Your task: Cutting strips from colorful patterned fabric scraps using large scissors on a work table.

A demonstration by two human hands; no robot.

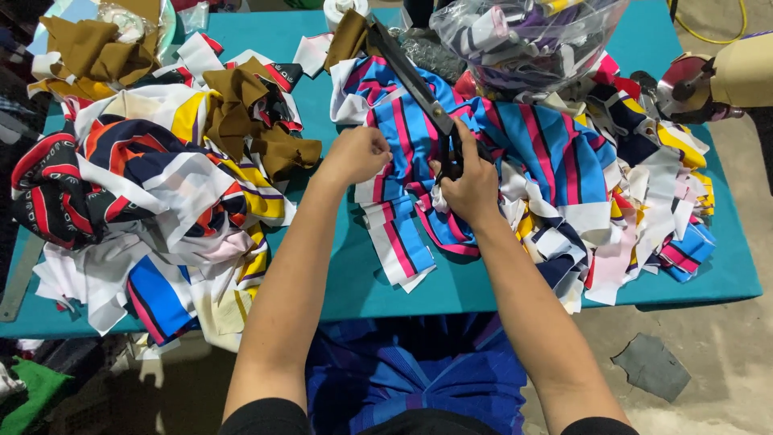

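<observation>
Head view looks down on a teal desk [338, 274] heaped with fabric offcuts. Right hand [471, 189] is closed through the handles of large black scissors [419, 89], blades pointing away over a blue, pink and white striped strip [394, 217]. Left hand [354, 153] is fisted on that strip, just beside the blades. With fingers so near, a slipping cloth could bring them into the cut; bunched layers [564, 161] could snag the blades.

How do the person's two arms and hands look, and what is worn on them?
Both arms are bare from the upper arm down. Only short black sleeves show at the bottom edge of the picture. The left hand and right hand have no gloves; no rings, watch or bracelets are visible.
</observation>
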